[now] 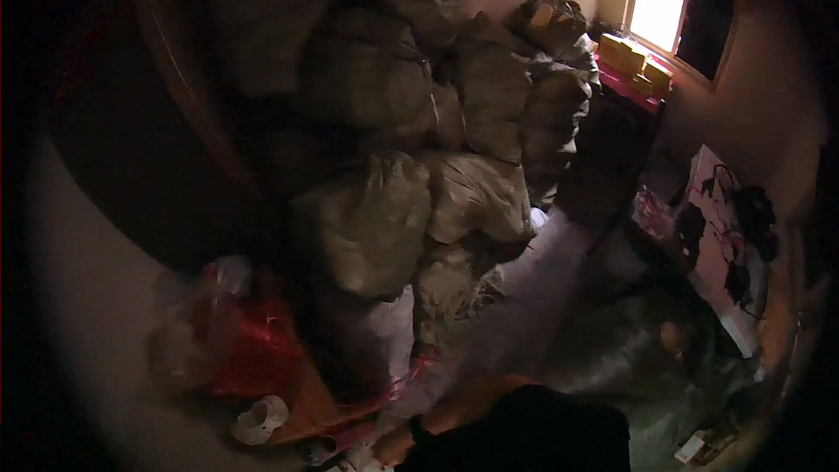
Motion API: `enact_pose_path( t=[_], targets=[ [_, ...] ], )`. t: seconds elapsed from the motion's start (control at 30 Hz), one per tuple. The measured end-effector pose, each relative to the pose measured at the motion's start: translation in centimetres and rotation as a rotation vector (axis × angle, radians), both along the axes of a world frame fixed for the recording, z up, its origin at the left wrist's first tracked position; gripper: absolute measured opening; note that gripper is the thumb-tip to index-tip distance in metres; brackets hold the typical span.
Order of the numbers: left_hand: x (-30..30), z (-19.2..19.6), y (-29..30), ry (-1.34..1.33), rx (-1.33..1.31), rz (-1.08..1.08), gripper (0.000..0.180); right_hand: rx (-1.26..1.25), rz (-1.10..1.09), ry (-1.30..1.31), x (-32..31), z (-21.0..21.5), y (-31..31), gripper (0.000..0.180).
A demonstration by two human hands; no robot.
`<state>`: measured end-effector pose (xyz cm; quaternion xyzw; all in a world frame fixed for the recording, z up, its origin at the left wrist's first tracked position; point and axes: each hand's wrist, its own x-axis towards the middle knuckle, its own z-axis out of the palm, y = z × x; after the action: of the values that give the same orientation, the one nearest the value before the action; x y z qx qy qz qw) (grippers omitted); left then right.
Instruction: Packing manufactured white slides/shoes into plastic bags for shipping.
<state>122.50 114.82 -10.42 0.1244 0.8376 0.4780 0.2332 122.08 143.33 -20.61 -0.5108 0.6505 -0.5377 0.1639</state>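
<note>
Sacks (411,166), grey and stuffed full, lean stacked against the wall from twelve o'clock down to the centre, presumably piled there to keep the floor strip free. At seven o'clock, a red plastic bag (236,332) and a white crumpled wad (260,419) sit beside them. One hand (393,447), seemingly the left, reaches low at six o'clock near the pile's foot; its grip is too dark to tell. The right hand is unseen.

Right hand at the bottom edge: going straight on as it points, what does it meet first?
Probably the small pinkish object on the floor just left of the right hand; the white crumpled thing lies farther on. The picture is dark, so depth is uncertain.
</note>
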Motion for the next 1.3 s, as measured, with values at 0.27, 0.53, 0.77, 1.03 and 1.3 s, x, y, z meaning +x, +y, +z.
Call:
enact_pose_path(
  t=[0.27,0.53,0.77,1.03,1.3],
  targets=[
    [5.2,2.4,-0.7,-0.126,-0.022,-0.003,0.024,0.065,-0.077,0.231,6.0,-3.2,-16.1,0.020],
    [16.1,7.5,-12.9,-0.180,-0.063,0.572,0.024,0.287,0.281,0.378,5.5,9.4,-23.8,0.015],
    [25.8,11.2,-22.7,-0.080,0.022,0.914,0.024,0.226,0.671,0.541,8.8,9.3,-36.8,0.018],
    [34.5,10.6,-33.0,0.021,-0.036,1.320,0.025,0.299,0.861,0.561,11.2,11.9,-53.9,0.013],
    [35.2,9.8,-42.5,0.091,-0.091,1.341,0.025,0.407,0.813,0.750,7.1,14.7,-68.3,0.027]
  ],
)
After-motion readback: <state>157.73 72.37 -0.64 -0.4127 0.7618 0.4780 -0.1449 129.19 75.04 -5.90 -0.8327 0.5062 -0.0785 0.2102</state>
